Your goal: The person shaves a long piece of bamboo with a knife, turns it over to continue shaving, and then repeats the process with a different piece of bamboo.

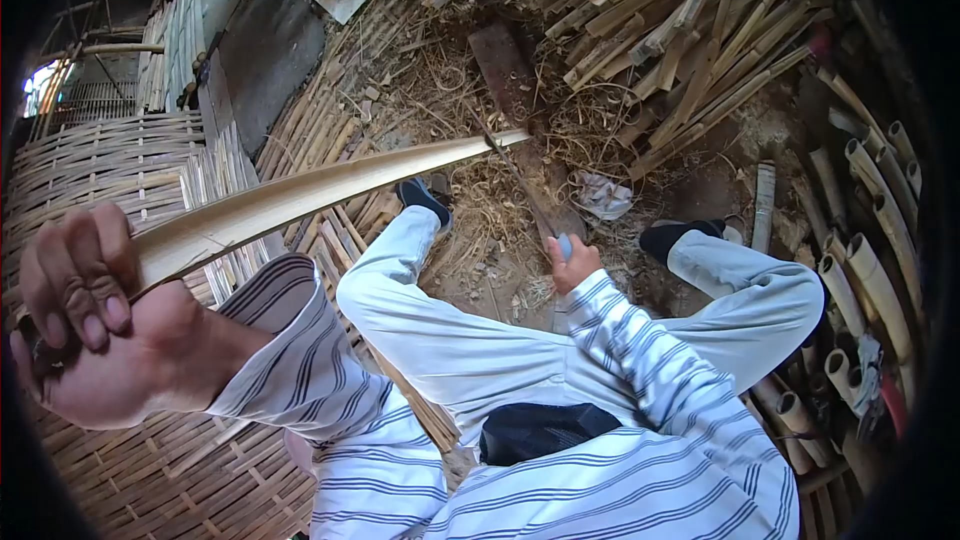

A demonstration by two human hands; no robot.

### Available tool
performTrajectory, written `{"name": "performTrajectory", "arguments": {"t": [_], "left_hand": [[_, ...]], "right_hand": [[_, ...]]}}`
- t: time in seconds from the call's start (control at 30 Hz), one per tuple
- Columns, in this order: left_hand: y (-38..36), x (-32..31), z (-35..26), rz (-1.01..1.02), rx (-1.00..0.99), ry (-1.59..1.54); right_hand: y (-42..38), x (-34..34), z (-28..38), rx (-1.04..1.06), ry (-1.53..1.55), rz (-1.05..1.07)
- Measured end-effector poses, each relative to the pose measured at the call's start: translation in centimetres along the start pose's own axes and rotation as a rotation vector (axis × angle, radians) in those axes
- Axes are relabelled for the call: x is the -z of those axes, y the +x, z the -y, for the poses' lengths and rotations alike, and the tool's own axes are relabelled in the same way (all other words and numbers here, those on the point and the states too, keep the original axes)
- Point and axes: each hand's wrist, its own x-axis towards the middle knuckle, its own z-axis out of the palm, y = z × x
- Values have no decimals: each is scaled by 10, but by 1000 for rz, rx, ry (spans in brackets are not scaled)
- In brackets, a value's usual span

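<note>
My left hand [85, 285], raised close to the camera at the left, has its fingers wrapped round the near end of a long split bamboo strip [320, 190]. The strip's pale inner face shows, and it slants away to a narrow far end over a dark wooden plank [502, 65]. Between my knees, my right hand [577, 268] is closed on the bluish handle of a knife [528, 188]. Its thin, dark blade points up and left, crossing the strip close to that far end.
Thin shavings [480, 205] litter the ground around the plank. Split bamboo [690, 30] is piled at the upper right, with cut bamboo tubes [875, 270] along the right. Woven bamboo panels [110, 175] stand at the left. A crumpled plastic bag [605, 195] lies near my right hand.
</note>
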Motion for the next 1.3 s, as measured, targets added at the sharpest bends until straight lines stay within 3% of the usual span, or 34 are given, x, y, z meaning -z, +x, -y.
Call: {"name": "performTrajectory", "arguments": {"t": [0.07, 0.17, 0.27, 0.37, 0.5, 0.57, 0.6, 0.7, 0.87, 0.97, 1.07, 1.17, 1.3], "left_hand": [[6, 4, 8, 42, 28, -4], [4, -20, 7, -221, -111, 162], [0, -36, 8, -179, -97, 198], [0, -47, 10, -181, -111, 226], [4, -29, 9, -94, -110, 112], [5, -45, 15, -298, -157, 229], [4, -49, 18, -405, -181, 282], [9, -23, 9, -94, -85, 95], [4, -48, 14, -276, -194, 259], [5, -58, 18, -332, -197, 328], [10, -38, 13, -238, -124, 179], [12, -35, 14, -239, -184, 221], [12, -44, 18, -378, -219, 274]], "right_hand": [[-1, 10, 12, 26, 18, 24], [-23, 43, 69, 180, 316, 64], [-33, 62, 104, 358, 388, 119], [-43, 57, 93, 405, 377, 113], [-12, 3, -9, 1, 161, -29], [-7, 15, -10, 66, -46, -74], [-9, 21, 0, 75, 14, -55], [-32, 45, 52, 158, 232, 19], [-42, 49, 74, 367, 360, 12], [-23, 7, 10, -16, 151, -35], [-12, 22, 2, 36, 30, -24], [-29, 32, 39, 58, 158, -8], [-42, 39, 66, 213, 328, 51]]}}
